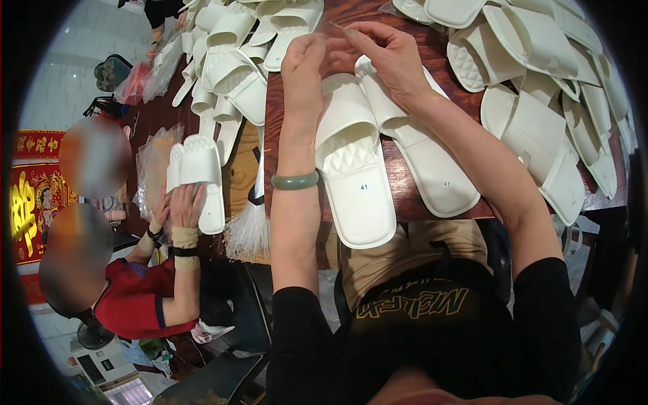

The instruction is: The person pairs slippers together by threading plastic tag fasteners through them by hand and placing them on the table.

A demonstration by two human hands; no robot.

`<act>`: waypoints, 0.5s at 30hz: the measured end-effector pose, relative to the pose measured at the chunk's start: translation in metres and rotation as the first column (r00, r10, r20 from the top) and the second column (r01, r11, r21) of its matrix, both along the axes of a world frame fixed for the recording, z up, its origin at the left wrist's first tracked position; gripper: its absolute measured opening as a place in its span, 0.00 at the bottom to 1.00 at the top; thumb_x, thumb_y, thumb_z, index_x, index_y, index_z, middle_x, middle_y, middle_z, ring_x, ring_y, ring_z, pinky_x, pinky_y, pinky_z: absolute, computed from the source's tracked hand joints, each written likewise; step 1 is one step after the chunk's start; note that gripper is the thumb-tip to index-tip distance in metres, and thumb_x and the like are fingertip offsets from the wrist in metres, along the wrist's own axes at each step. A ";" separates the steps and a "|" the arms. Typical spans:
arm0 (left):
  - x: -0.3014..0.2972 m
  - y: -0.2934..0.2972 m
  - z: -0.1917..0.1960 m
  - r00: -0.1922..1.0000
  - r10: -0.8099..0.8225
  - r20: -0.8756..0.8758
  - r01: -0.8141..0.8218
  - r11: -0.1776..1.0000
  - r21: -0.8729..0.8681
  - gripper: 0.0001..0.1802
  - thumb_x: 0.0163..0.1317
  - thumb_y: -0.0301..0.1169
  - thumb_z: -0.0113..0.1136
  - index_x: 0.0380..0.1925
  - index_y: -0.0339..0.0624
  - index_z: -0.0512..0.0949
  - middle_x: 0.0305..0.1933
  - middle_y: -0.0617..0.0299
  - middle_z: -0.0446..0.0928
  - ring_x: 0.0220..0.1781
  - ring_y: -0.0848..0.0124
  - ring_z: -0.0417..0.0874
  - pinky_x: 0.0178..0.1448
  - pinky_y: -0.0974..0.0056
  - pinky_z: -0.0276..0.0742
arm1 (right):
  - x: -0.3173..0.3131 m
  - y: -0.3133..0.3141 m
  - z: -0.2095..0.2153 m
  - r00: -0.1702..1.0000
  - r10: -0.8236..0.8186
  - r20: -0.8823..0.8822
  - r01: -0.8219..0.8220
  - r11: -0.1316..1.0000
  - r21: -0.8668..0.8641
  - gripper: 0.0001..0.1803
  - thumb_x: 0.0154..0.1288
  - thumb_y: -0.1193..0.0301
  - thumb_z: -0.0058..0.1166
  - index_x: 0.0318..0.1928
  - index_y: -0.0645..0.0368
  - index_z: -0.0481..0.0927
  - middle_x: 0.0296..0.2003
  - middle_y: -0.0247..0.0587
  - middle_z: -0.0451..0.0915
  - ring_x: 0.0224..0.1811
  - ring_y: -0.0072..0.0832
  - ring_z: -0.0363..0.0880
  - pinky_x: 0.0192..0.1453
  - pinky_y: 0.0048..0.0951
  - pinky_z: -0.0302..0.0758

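Note:
Two white slide slippers lie side by side on the dark wooden table (418, 202) before me, the left slipper (351, 162) and the right slipper (418, 148), toes toward me. My left hand (305, 64) and my right hand (385, 54) meet above their far ends. My right hand pinches a thin clear plastic strand (337, 27) between thumb and fingers; my left hand's fingers are curled close by it, touching the right hand. A green bangle (295, 181) rings my left wrist.
Piles of white slippers lie at the far left (236, 61) and at the right (540, 101). A bundle of white plastic strands (251, 216) lies left of my arm. Another person at the left holds a pair of slippers (196, 162) beside clear bags (154, 162).

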State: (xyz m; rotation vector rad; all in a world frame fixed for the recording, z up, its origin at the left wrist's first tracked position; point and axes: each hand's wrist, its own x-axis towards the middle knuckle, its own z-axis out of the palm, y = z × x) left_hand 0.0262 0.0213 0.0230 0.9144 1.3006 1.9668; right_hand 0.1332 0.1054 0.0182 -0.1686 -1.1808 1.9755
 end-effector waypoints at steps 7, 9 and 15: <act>-0.029 -0.038 0.003 0.991 0.025 -0.131 -0.034 0.997 -0.066 0.10 0.63 0.32 0.49 0.33 0.37 0.75 0.31 0.62 0.76 0.30 0.74 0.76 0.35 0.69 0.75 | -0.025 -0.027 0.008 0.979 -0.072 0.190 -0.013 0.911 0.413 0.14 0.60 0.70 0.53 0.43 0.68 0.77 0.34 0.38 0.80 0.36 0.22 0.78 0.40 0.21 0.75; -0.017 -0.021 -0.007 0.854 0.090 -0.512 -0.163 0.982 -0.100 0.11 0.62 0.34 0.52 0.30 0.37 0.77 0.29 0.62 0.75 0.29 0.75 0.74 0.33 0.69 0.73 | -0.010 -0.012 -0.009 0.961 -0.097 0.259 0.004 0.942 0.337 0.14 0.61 0.70 0.50 0.43 0.67 0.78 0.38 0.38 0.79 0.39 0.22 0.77 0.44 0.22 0.74; -0.001 -0.006 -0.006 0.985 0.154 -0.072 -0.151 0.987 0.050 0.05 0.58 0.27 0.54 0.29 0.36 0.75 0.26 0.63 0.76 0.27 0.79 0.76 0.31 0.72 0.74 | -0.006 0.013 -0.025 0.951 -0.055 0.305 -0.002 0.983 0.183 0.11 0.63 0.71 0.54 0.44 0.63 0.78 0.25 0.23 0.72 0.22 0.08 0.65 0.24 0.12 0.59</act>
